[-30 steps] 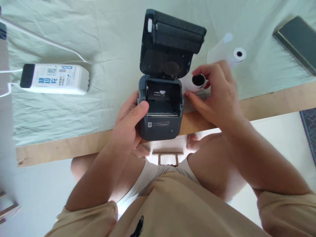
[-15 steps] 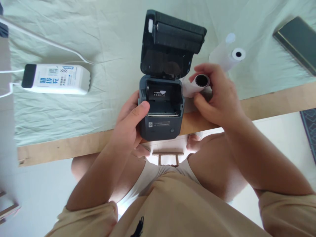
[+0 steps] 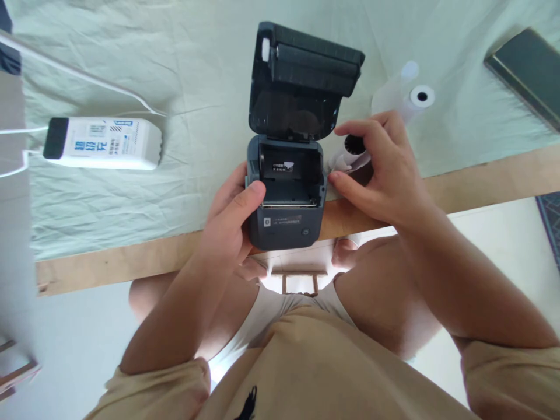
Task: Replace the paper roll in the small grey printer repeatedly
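My left hand point(image 3: 231, 213) grips a dark portable label printer point(image 3: 286, 230) by its left side, thumb over the rim. The printer's lid point(image 3: 297, 111) is swung up and back, and its paper bay point(image 3: 291, 169) holds no roll. Just right of the printer, my right hand point(image 3: 389, 169) has its fingers and thumb curled around a white paper roll point(image 3: 341, 160) with a dark hollow core. A torn or loose paper edge shows near the thumb. Part of the roll is hidden behind the fingers.
A second white roll point(image 3: 422, 97) lies on the pale green tablecloth point(image 3: 201, 70) beyond my right hand. At far right is a dark flat rectangular object point(image 3: 525, 73). White cables point(image 3: 87, 73) and a white charging block point(image 3: 105, 143) occupy the left. The wooden table edge point(image 3: 118, 256) runs in front.
My right thumb and index finger have shifted left over the paper roll, toward the printer. The roll has turned slightly, and its loose paper edge now shows. The left hand and printer stay put.
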The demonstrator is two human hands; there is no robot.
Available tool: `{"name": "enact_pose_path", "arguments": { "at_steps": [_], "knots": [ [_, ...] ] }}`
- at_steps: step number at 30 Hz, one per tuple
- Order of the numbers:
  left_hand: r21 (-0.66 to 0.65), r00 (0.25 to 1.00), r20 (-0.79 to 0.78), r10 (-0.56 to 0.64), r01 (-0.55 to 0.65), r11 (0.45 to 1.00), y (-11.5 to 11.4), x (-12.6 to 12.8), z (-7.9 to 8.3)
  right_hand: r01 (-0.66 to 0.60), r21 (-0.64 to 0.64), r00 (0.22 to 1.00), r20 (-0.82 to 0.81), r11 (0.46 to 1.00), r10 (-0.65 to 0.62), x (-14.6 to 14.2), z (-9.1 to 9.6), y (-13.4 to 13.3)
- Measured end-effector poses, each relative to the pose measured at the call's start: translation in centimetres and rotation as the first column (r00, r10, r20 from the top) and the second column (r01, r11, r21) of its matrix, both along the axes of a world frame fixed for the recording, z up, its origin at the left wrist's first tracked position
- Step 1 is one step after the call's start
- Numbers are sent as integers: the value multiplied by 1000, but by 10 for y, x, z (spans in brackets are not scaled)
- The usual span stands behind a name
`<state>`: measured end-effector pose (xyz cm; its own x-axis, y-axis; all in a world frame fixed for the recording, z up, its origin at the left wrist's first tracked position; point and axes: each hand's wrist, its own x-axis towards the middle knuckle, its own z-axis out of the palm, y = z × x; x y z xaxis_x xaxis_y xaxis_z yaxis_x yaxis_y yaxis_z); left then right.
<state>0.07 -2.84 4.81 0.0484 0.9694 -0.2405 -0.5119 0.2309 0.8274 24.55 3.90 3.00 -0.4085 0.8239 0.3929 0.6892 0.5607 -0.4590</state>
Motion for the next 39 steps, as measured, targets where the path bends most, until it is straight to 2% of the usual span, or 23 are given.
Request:
{"name": "enact_pose_path", "arguments": {
  "at_steps": [6,9,11,14,16,18,22,24,26,30,33,35,37,39],
  "knots": [
    [12,1000,3,18,-18,1000,3,3,1,120,-53,993,21,991,-119,-9,3,1],
    [17,1000,5,8,-8,1000,3,3,1,145,-45,985,-88,988,-148,-14,14,-1],
    [20,1000,0,-3,3,1000,3,2,1,146,43,952,-277,988,-129,-18,22,-4],
    [10,1000,2,8,-8,1000,2,3,0,82,228,890,-455,970,32,-26,31,-12],
    [8,1000,1,28,-28,1000,2,4,0,-55,198,896,-422,979,136,-34,33,-20],
    [25,998,-13,63,-63,998,2,6,0,-121,114,927,-342,986,154,-44,34,-26],
    [15,997,-48,61,-60,998,2,7,1,5,127,993,-117,992,10,-58,35,-28],
    [17,995,-74,73,-72,997,2,6,2,-3,114,999,-52,993,9,-60,34,-25],
    [23,990,-113,78,-76,997,2,4,1,-25,145,997,-67,989,35,-58,33,-22],
    [32,987,-149,55,-51,998,3,-2,-3,-135,349,966,-163,928,201,-51,28,-22],
    [89,992,-126,-25,36,995,3,-6,-6,-250,328,947,-114,911,301,-46,26,-27],
    [97,980,-189,-55,74,993,2,-8,-7,-309,290,936,-79,906,344,-44,26,-31],
    [89,958,-282,-47,75,993,1,-10,-7,-310,310,925,-122,899,360,-42,25,-33],
    [98,943,-329,-49,85,991,2,-11,-9,-204,356,921,-245,912,302,-41,24,-32]
  ]
}}
